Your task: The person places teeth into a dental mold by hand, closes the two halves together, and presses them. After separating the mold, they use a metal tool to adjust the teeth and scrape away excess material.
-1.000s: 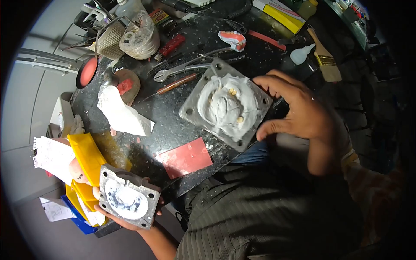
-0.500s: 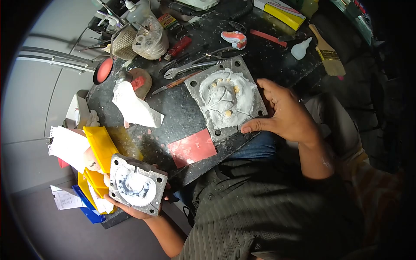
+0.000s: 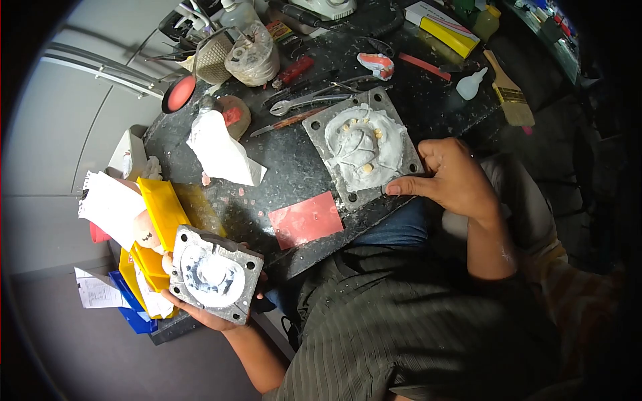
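My left hand (image 3: 212, 318) holds one metal dental flask half (image 3: 247, 264) from below, off the bench's left front edge. White plaster with a dark-marked, arch-shaped hollow fills it. My right hand (image 3: 458, 177) grips the right edge of the other flask half (image 3: 316, 125), thumb at the near corner and fingers curled at the side. That half lies face up at the bench edge; several yellowish teeth show in its white plaster. Beside it is a pink wax sheet (image 3: 306, 220).
Behind the right flask half lie pliers (image 3: 301, 103), a knife (image 3: 291, 122) and a pink-and-white denture piece (image 3: 376, 65). White paper (image 3: 221, 150) covers part of a round stone-like lump. Yellow bins (image 3: 162, 210) stand left, a brush (image 3: 508, 97) right.
The whole view has shifted slightly, so the bench things appear further right. My right hand's fingers are more curled at the flask half's edge. Both flask halves stay held.
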### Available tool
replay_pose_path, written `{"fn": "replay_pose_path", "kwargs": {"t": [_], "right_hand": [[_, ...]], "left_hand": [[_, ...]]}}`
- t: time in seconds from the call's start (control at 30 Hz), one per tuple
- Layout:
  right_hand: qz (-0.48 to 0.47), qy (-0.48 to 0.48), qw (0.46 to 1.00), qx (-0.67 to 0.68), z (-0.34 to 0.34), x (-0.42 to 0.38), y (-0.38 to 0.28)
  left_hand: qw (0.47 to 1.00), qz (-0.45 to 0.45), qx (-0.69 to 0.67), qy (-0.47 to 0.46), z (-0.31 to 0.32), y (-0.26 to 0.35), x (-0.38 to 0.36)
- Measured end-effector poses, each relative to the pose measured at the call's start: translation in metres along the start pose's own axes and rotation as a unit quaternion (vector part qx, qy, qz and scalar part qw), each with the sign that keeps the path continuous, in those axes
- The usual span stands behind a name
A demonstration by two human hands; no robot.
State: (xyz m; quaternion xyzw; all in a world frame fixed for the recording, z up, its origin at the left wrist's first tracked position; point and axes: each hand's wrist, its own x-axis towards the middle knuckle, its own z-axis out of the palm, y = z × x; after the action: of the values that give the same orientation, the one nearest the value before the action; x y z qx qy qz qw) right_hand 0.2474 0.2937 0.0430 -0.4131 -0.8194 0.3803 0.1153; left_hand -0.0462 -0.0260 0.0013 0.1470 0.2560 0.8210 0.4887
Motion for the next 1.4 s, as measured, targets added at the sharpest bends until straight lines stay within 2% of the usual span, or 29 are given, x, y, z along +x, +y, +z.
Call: {"fn": "replay_pose_path", "kwargs": {"t": [0.07,0.1,0.17,0.33,0.53,0.57,0.67,0.7,0.8,0.9,0.97,1.0,1.2,1.27,1.33,1.4], "right_hand": [[-0.005,-0.022,0.991,0.129,0.006,0.004,0.010],[-0.007,-0.023,0.991,0.128,0.004,0.004,0.008],[0.083,-0.075,0.982,0.154,-0.003,0.004,-0.004],[0.064,-0.095,0.969,0.220,0.004,0.006,0.004],[0.036,-0.074,0.959,0.270,0.008,0.001,-0.008],[0.035,-0.066,0.959,0.274,0.008,0.001,-0.010],[0.041,-0.066,0.962,0.262,0.006,-0.001,-0.015],[0.040,-0.066,0.962,0.261,0.007,-0.001,-0.012],[0.022,-0.058,0.964,0.259,0.012,0.001,-0.004],[0.012,-0.045,0.966,0.253,0.010,0.001,-0.004],[0.046,-0.050,0.984,0.163,0.005,-0.001,-0.006],[0.046,-0.049,0.985,0.162,0.004,-0.001,-0.006],[0.051,-0.025,0.994,0.096,-0.002,-0.007,-0.018],[-0.022,0.020,0.999,-0.013,-0.004,-0.012,-0.017],[-0.017,0.018,1.000,-0.015,-0.007,-0.017,-0.018],[-0.011,0.021,0.999,-0.023,-0.009,-0.020,-0.019]], "left_hand": [[1.000,-0.006,-0.017,-0.026,-0.001,-0.001,0.001],[0.999,-0.004,-0.018,-0.026,0.002,-0.001,0.001],[0.998,0.020,0.026,0.050,0.010,-0.003,0.001],[0.993,0.056,0.049,0.091,0.004,-0.003,-0.001],[0.996,0.058,0.033,0.059,0.019,-0.009,0.003],[0.977,0.111,0.062,0.174,0.013,-0.009,0.004],[0.983,0.091,0.058,0.146,0.011,-0.008,0.000],[0.991,0.077,0.051,0.096,0.013,-0.008,0.000],[0.986,0.092,0.058,0.129,0.009,-0.008,0.000],[0.988,0.095,0.044,0.115,0.021,-0.011,0.001],[0.984,0.104,0.048,0.135,0.014,-0.009,0.001],[0.980,0.112,0.054,0.156,0.012,-0.009,0.001],[0.991,0.076,0.056,0.096,0.015,-0.007,0.001],[0.989,0.079,0.057,0.108,0.017,-0.009,0.001],[0.987,0.086,0.059,0.120,0.017,-0.008,0.002],[0.964,0.143,0.052,0.219,0.011,-0.010,0.005]]}}
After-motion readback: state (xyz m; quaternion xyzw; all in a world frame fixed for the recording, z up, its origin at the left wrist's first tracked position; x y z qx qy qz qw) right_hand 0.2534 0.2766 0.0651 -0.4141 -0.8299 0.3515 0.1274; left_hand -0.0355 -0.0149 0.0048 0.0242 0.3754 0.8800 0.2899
